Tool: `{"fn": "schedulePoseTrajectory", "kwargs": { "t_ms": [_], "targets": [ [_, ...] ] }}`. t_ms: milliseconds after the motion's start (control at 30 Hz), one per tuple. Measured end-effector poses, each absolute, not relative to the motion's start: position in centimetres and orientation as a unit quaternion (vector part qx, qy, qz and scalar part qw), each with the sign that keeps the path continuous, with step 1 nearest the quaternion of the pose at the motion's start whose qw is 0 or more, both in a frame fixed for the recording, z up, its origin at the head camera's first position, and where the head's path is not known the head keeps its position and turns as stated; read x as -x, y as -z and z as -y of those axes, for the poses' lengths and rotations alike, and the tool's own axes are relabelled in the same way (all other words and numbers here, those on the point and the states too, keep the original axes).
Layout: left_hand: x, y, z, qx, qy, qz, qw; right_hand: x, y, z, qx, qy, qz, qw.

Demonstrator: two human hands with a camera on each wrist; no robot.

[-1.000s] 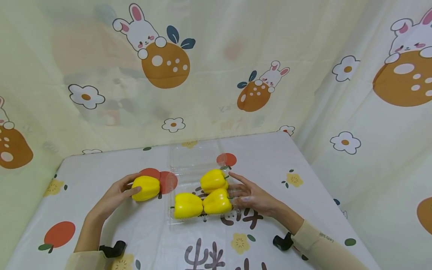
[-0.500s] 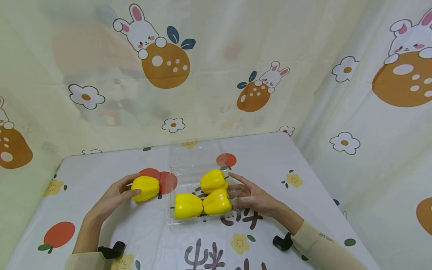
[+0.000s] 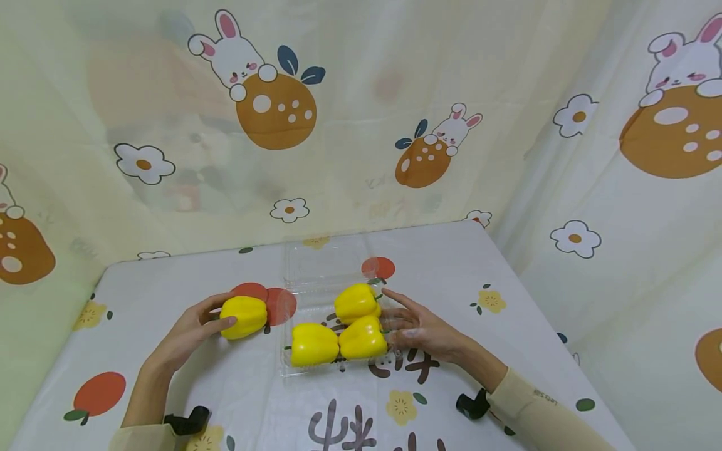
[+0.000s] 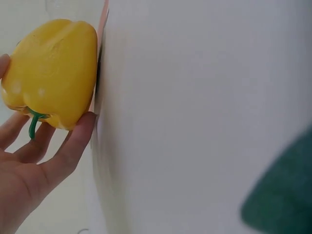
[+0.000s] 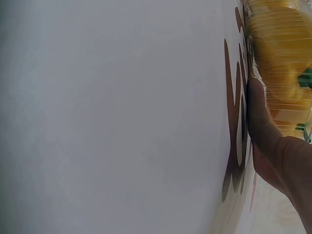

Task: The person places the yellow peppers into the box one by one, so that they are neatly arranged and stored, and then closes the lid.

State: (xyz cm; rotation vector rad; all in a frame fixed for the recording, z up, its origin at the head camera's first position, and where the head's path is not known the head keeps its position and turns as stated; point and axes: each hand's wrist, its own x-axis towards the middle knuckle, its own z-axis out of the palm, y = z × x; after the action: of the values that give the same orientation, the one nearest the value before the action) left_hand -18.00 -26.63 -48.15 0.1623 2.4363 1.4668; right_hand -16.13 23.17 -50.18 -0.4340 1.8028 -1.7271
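Note:
My left hand holds a yellow bell pepper at the left of the table, thumb on the near side. In the left wrist view, the fingers of that hand sit around the stem end of the pepper, whose green stem points toward the palm. To its right lies a clear plastic clamshell box with several yellow peppers inside. My right hand touches the box's right wall with extended fingers. The right wrist view shows its thumb against the ridged side of the box.
The box's lid lies folded back toward the rear. A white patterned cloth covers the table. Printed curtains hang behind and at both sides. Black devices sit at both wrists.

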Motion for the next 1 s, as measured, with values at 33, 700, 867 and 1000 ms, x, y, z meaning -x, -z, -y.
{"fn": "schedulePoseTrajectory", "kwargs": {
  "t_ms": [33,700,867,1000],
  "targets": [
    [18.0,48.1,26.6,-0.056,-0.512,-0.844,0.147,16.1,50.2,-23.2,0.164,0.650,-0.679,0.299],
    [17.3,47.0,25.9,-0.060,-0.505,-0.852,0.123,16.2,50.4,-23.2,0.159,0.653,-0.676,0.302],
    [17.2,46.6,25.5,-0.059,-0.495,-0.859,0.114,16.2,50.5,-23.4,0.161,0.656,-0.673,0.302],
    [17.0,46.1,25.3,-0.063,-0.492,-0.861,0.107,16.3,50.5,-23.4,0.160,0.656,-0.673,0.302]
  ]
}}
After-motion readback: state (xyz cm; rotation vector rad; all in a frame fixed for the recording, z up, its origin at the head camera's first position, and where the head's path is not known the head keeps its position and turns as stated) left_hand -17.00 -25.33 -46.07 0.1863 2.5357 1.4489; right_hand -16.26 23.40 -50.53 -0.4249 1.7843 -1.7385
